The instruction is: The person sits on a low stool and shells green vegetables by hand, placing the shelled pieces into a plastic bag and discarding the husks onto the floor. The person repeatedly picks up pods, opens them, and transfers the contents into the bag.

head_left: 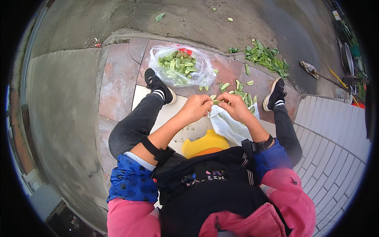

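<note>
Between my two hands is a flat green bean pod point(216, 102), pinched at both ends by fingers and thumbs. My left hand point(196, 107) is closed on its left end, and my right hand point(236, 107) on its right end. Just beyond them, a clear plastic bag point(206, 68) lies spread, with many green pods point(178, 63) in it and something red at its far rim. Below my right hand is a white plastic bag point(232, 127), with loose pods point(248, 98) heaped at its far side. A few more pods are scattered on the tiles.
A yellow stool point(203, 143) shows between my legs. My black shoes point(157, 83) rest on either side of the bags. Green leaves point(266, 57) lie in a heap beyond the right shoe. A white tiled surface point(331, 134) rises at the right, with a mop point(309, 69) past it.
</note>
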`<state>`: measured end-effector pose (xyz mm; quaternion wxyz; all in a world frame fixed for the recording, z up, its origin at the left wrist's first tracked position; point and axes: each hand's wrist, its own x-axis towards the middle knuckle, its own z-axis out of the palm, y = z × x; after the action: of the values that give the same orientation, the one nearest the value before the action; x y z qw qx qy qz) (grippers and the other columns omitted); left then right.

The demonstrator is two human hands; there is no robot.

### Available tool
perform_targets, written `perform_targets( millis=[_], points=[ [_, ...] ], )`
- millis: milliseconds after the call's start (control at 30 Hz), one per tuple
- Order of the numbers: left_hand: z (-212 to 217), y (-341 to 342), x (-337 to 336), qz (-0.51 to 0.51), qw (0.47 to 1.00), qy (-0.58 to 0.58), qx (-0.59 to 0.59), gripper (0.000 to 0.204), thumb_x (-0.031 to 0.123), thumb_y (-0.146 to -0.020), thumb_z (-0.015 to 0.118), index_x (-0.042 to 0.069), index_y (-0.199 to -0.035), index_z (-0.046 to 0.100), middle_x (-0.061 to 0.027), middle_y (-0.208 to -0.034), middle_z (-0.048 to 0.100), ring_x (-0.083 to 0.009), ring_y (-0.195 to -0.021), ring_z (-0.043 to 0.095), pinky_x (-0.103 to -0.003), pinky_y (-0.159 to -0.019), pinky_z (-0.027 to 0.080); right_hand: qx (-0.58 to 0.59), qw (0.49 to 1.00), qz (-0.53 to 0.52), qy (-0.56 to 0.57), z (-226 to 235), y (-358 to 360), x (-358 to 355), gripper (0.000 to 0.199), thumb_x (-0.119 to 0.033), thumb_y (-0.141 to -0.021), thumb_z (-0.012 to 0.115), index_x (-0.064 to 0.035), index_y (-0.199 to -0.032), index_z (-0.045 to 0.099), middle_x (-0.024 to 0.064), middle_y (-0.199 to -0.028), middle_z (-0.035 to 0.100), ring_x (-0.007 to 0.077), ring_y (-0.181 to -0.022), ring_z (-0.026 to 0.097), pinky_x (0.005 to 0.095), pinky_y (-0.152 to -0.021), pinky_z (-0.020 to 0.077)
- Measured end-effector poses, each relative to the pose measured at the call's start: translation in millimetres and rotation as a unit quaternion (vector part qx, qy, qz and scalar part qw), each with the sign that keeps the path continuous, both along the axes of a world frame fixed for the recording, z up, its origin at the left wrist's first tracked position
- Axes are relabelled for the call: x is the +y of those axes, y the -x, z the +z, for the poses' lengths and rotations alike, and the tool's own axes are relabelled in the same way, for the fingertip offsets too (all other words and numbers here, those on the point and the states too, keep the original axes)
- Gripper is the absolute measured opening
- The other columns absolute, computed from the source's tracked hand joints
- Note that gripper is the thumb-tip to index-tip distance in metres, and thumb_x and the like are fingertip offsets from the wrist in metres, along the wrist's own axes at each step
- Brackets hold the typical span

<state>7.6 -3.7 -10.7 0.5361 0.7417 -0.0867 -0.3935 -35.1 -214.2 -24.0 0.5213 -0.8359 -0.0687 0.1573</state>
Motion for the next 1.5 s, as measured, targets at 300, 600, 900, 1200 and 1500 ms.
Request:
perform_targets(
  millis=[300, 600, 900, 1200, 1500],
  points=[
    [-3.5, 3.6, 9.1, 0.013, 0.968, 0.071, 0.24, 0.016, 0.007, -0.093, 0.053, -0.006, -0.091, 0.063, -0.0085, -0.081, 0.065, -0.0129, -0.065, 0.063, -0.029, -0.062, 0.058, -0.243, 0.959, 0.067, 0.13, 24.6, -0.9, 13.2, 0.013, 0.002, -0.074, 0.063, -0.0029, -0.085, 0.062, 0.0109, -0.074, 0.059, 0.0301, -0.072, 0.058, 0.0384, -0.06, 0.0466],
    [-16.9, -10.6, 23.8, 0.177, 0.93, 0.062, 0.316, 0.015, 0.004, -0.091, 0.052, -0.005, -0.095, 0.064, -0.0063, -0.077, 0.062, -0.0109, -0.064, 0.062, -0.032, -0.066, 0.061, -0.145, 0.989, 0.014, 0.004, -17.7, -29.6, 32.6, 0.007, 0.0, -0.078, 0.062, -0.0012, -0.085, 0.062, 0.0105, -0.078, 0.064, 0.0259, -0.067, 0.06, 0.0341, -0.059, 0.0489],
    [-27.2, -9.8, 29.6, -0.217, 0.931, -0.238, -0.173, 0.039, 0.025, -0.087, 0.064, -0.002, -0.115, 0.062, -0.0189, -0.104, 0.066, -0.0162, -0.072, 0.067, -0.033, -0.064, 0.055, 0.236, 0.773, -0.213, -0.549, -57.7, -57.6, 36.4, 0.033, -0.007, -0.092, 0.059, -0.0044, -0.124, 0.05, 0.0118, -0.1, 0.064, 0.0108, -0.066, 0.058, 0.0242, -0.053, 0.0508],
    [-3.3, -22.4, 26.0, 0.126, 0.95, 0.097, 0.269, 0.026, 0.019, -0.098, 0.042, -0.002, -0.099, 0.058, -0.0021, -0.077, 0.052, -0.0086, -0.059, 0.051, -0.028, -0.06, 0.057, 0.119, 0.924, -0.061, -0.359, -36.8, -51.7, 43.4, 0.021, -0.001, -0.092, 0.055, -0.003, -0.112, 0.051, 0.0069, -0.097, 0.062, 0.0085, -0.07, 0.057, 0.0234, -0.059, 0.0501],
    [-10.0, -22.3, 35.4, 0.295, 0.897, 0.126, 0.303, 0.021, 0.018, -0.092, 0.041, 0.002, -0.085, 0.053, 0.0009, -0.067, 0.042, -0.0085, -0.051, 0.04, -0.031, -0.052, 0.054, 0.04, 0.864, -0.168, -0.472, -42.7, -41.3, 84.7, 0.015, 0.001, -0.094, 0.051, -0.0032, -0.108, 0.046, 0.0129, -0.106, 0.059, 0.0167, -0.086, 0.064, 0.03, -0.07, 0.0569]
  ],
)
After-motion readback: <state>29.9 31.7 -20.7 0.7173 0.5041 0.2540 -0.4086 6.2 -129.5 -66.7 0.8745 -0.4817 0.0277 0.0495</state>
